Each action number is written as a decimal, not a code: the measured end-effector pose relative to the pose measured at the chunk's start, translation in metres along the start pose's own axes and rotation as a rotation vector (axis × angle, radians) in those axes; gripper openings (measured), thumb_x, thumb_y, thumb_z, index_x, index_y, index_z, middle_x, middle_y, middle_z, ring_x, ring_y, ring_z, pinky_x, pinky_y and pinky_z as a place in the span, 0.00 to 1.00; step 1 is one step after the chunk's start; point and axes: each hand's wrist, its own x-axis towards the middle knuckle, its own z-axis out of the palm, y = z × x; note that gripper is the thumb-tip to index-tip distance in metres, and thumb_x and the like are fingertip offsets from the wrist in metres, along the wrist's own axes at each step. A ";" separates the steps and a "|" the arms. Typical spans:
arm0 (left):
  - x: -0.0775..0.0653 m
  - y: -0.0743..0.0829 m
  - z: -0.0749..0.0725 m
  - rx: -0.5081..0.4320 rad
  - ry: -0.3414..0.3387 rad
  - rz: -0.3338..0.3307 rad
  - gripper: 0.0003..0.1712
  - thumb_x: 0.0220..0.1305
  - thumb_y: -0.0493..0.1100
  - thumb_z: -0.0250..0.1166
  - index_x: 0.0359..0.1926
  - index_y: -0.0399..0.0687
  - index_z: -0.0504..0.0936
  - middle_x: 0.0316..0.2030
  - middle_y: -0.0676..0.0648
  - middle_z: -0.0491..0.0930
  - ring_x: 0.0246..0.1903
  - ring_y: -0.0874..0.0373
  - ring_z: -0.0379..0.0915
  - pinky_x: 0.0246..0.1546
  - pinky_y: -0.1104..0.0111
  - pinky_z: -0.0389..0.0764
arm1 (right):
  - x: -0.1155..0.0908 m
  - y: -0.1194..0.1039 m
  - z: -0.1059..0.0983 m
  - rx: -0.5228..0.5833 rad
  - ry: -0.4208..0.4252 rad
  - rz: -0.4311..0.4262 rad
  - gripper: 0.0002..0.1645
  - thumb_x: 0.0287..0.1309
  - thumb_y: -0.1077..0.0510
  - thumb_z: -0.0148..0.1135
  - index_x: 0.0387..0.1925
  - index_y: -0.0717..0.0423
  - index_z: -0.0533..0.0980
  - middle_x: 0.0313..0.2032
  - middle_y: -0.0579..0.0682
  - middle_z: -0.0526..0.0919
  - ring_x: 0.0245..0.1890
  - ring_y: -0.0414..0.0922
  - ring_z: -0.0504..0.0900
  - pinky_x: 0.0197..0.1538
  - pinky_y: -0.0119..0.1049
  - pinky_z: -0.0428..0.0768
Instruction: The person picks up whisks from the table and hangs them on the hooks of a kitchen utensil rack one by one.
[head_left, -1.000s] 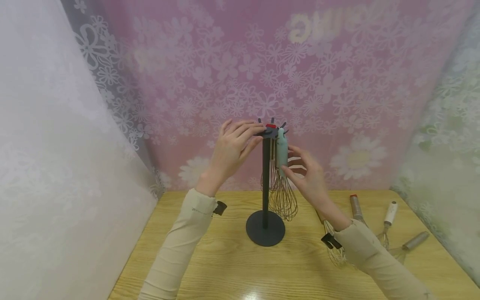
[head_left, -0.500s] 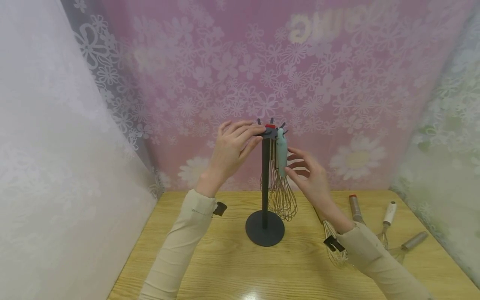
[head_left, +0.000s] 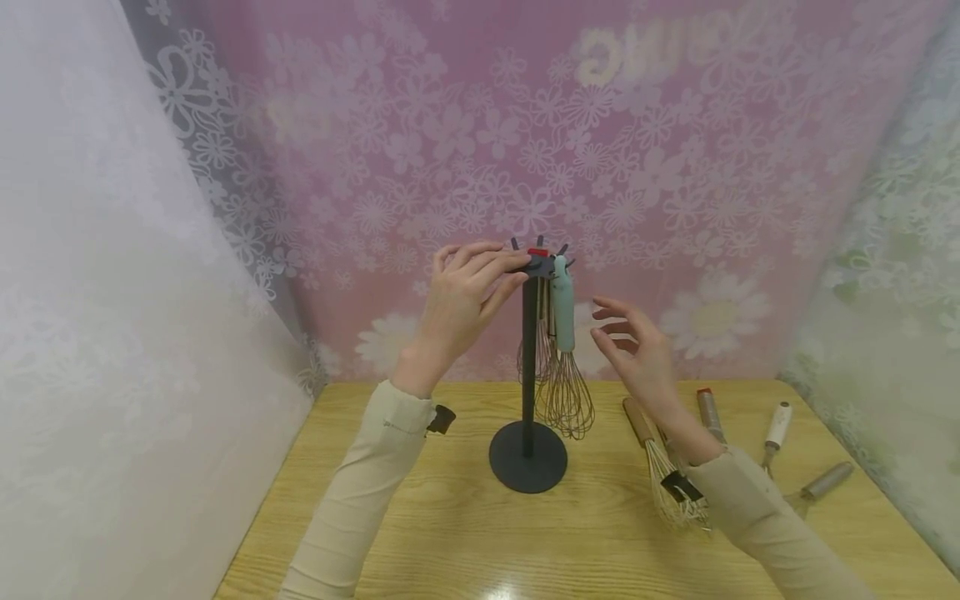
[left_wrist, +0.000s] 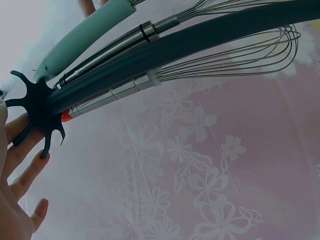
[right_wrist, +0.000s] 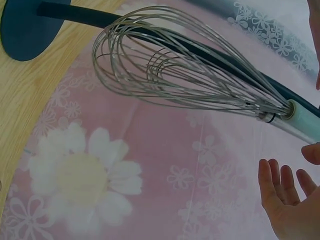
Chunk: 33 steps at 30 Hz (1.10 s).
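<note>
Right hand [head_left: 642,354] has drawn off the teal-handled whisk [head_left: 564,321].
Its fingers spread loosely; left hand [head_left: 467,296], fingers outstretched, touches the hook stand [head_left: 529,375] bearing it, near the counter's [head_left: 450,517] back edge. Light steadying should limit swinging.

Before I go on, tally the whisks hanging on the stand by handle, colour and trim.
Teal-handled whisk: 1
Silver-handled whisk with a black band: 1
Silver-handled whisk with a red end: 1
Total: 3
</note>
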 end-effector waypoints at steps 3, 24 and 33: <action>0.000 0.002 0.000 0.009 0.008 -0.006 0.15 0.71 0.51 0.65 0.55 0.56 0.87 0.50 0.54 0.87 0.57 0.55 0.75 0.61 0.51 0.64 | 0.000 0.003 -0.003 -0.029 0.002 0.013 0.25 0.66 0.73 0.60 0.64 0.69 0.72 0.51 0.69 0.79 0.43 0.26 0.76 0.46 0.15 0.74; 0.004 0.016 0.007 0.155 0.138 -0.039 0.16 0.60 0.58 0.73 0.43 0.55 0.90 0.38 0.54 0.88 0.46 0.54 0.77 0.52 0.54 0.67 | -0.008 0.081 -0.022 -0.152 -0.010 0.089 0.24 0.70 0.64 0.61 0.65 0.60 0.74 0.52 0.63 0.81 0.42 0.28 0.76 0.44 0.15 0.74; 0.005 0.022 0.012 0.189 0.176 -0.049 0.18 0.60 0.60 0.72 0.42 0.55 0.89 0.38 0.53 0.87 0.47 0.53 0.76 0.51 0.52 0.66 | -0.015 0.104 -0.028 -0.246 -0.035 0.151 0.22 0.70 0.63 0.62 0.63 0.61 0.75 0.51 0.62 0.83 0.42 0.34 0.78 0.43 0.18 0.73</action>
